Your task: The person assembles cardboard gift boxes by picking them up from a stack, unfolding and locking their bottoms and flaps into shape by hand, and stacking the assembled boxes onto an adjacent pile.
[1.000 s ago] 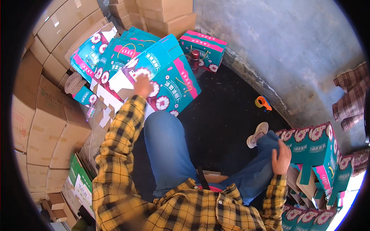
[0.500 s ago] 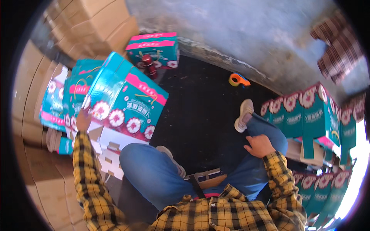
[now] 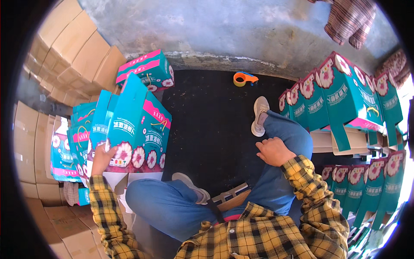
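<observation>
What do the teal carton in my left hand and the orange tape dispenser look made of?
Teal carton, in the left hand: probably printed card with a slight sheen; crisp folds and plain white lower flaps suggest it.
Orange tape dispenser: likely smooth plastic, given its bright, even colour and moulded-looking shape.

- Held carton: smooth printed cardboard with a soft gloss; its white lower flaps look like matt paperboard.
- Brown boxes, behind and left of the held carton: plain matt cardboard.
- Tape dispenser, right of the held carton: smooth orange plastic.
- Teal cartons, far right of the held carton: smooth printed card, bare matt brown underneath.
- Floor, just right of the held carton: matt black, flecked.
- Wall, behind the held carton: mottled, rough and crumbling along its base.
- Shirt, nearer than the held carton: matt plaid cloth.
</observation>
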Demonstrator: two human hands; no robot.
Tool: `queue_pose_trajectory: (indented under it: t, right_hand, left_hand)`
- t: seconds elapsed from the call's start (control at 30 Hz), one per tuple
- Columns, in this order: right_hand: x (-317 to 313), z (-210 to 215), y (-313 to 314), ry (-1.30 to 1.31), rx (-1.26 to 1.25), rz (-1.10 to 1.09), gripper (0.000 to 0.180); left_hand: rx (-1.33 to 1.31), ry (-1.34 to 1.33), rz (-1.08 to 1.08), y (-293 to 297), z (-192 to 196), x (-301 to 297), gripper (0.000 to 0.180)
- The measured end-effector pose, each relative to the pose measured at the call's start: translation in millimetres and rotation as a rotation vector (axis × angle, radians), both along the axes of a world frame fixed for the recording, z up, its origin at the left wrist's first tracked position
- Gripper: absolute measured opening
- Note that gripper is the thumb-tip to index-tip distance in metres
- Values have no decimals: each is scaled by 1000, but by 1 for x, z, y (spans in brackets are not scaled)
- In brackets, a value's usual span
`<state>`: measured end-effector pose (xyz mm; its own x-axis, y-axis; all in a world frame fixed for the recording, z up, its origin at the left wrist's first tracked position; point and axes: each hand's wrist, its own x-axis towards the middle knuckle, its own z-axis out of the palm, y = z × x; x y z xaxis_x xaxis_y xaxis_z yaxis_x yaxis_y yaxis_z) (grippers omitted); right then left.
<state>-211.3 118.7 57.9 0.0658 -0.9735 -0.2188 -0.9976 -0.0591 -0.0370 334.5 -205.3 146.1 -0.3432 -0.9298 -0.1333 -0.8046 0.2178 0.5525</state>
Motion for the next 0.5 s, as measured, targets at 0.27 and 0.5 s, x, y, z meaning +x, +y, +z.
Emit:
queue_pose_trajectory:
  t: [0.27, 0.5]
  right_hand:
    - [-11, -9, 11, -22, -57, 20, 27]
    - [-13, 10, 14, -234, -310, -51, 27]
  left_hand:
    - [-151, 63, -142, 45, 55, -98, 26]
    - [-213, 645, 116, 86, 69, -170, 26]
